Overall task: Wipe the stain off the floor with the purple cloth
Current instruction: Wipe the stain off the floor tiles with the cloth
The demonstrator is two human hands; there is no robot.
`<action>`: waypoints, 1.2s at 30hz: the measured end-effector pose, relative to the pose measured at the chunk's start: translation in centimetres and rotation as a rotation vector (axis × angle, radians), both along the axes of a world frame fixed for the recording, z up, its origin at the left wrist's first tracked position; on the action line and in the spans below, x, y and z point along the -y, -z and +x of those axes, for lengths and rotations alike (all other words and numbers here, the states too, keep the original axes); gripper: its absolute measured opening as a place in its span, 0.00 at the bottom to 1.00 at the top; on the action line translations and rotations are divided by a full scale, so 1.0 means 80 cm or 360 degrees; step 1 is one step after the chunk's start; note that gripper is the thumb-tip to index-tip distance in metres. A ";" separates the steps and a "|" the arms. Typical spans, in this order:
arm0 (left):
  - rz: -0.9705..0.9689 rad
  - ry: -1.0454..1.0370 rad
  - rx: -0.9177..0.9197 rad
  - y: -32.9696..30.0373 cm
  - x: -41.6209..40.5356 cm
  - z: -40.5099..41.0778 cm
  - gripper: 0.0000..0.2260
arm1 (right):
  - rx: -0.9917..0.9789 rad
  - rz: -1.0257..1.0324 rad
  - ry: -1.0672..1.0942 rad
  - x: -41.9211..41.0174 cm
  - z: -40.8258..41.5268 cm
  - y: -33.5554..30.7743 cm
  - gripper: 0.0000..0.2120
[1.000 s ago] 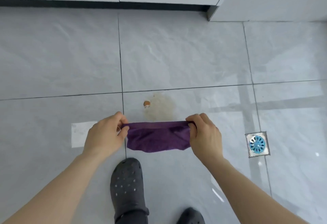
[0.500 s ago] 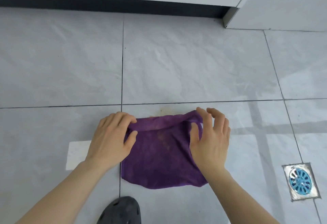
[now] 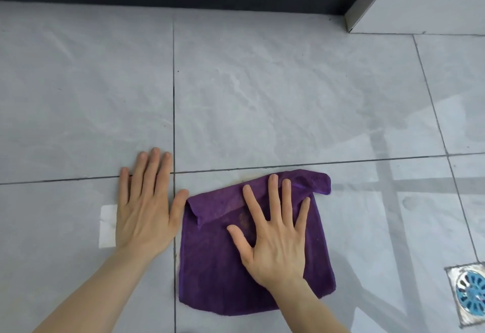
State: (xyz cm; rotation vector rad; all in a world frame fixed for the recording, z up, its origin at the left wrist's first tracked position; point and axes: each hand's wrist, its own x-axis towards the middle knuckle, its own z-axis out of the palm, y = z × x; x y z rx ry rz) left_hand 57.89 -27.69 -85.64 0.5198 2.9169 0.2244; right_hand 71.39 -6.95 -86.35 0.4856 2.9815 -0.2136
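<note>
We have the purple cloth (image 3: 252, 248) spread on the grey floor tiles (image 3: 262, 101), over the stain, we judge. Our right hand (image 3: 275, 238) presses it, fingers splayed; our left hand (image 3: 147, 209) lies flat just left, bracing. Next: firm rubbing strokes.

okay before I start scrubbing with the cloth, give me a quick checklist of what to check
1. Purple cloth flat on the floor: ok, top edge folded over.
2. Right hand pressing on cloth: ok, fingers spread.
3. Left hand off the cloth, bracing on tile: ok.
4. Cloth covers stain: mostly; a faint brownish trace shows at the top edge.
5. Floor drain clear of the cloth: ok.
</note>
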 end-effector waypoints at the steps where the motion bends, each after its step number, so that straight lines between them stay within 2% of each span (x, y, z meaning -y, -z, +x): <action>1: -0.0014 0.0012 -0.0019 0.005 0.002 -0.001 0.32 | -0.0005 0.0004 0.0005 -0.002 -0.002 0.002 0.35; 8: -0.0039 0.0010 -0.0034 0.012 0.003 -0.003 0.32 | -0.0066 -0.0055 0.0025 -0.015 -0.018 0.004 0.27; 21: -0.0032 0.0006 -0.0017 0.008 0.000 -0.004 0.33 | -0.0236 -0.0158 -0.0129 -0.086 -0.153 0.003 0.22; 24: -0.0019 0.0001 -0.0010 0.007 0.001 -0.004 0.32 | -0.0376 -0.0417 0.0063 -0.079 -0.159 -0.010 0.19; 28: 0.0018 -0.0002 -0.0014 0.005 0.000 -0.004 0.32 | -0.0603 -0.1038 0.0509 -0.050 -0.166 -0.052 0.16; 30: 0.0026 -0.0002 -0.0012 0.004 0.001 -0.003 0.32 | -0.0660 -0.1198 0.0539 -0.021 -0.152 -0.072 0.15; 32: 0.0035 -0.0010 -0.0007 0.004 0.001 -0.003 0.32 | -0.0680 -0.1140 0.0429 0.009 -0.120 -0.077 0.13; 36: 0.0069 -0.0015 -0.0017 0.004 0.000 -0.003 0.30 | -0.0648 -0.0709 0.0056 0.035 -0.059 -0.059 0.16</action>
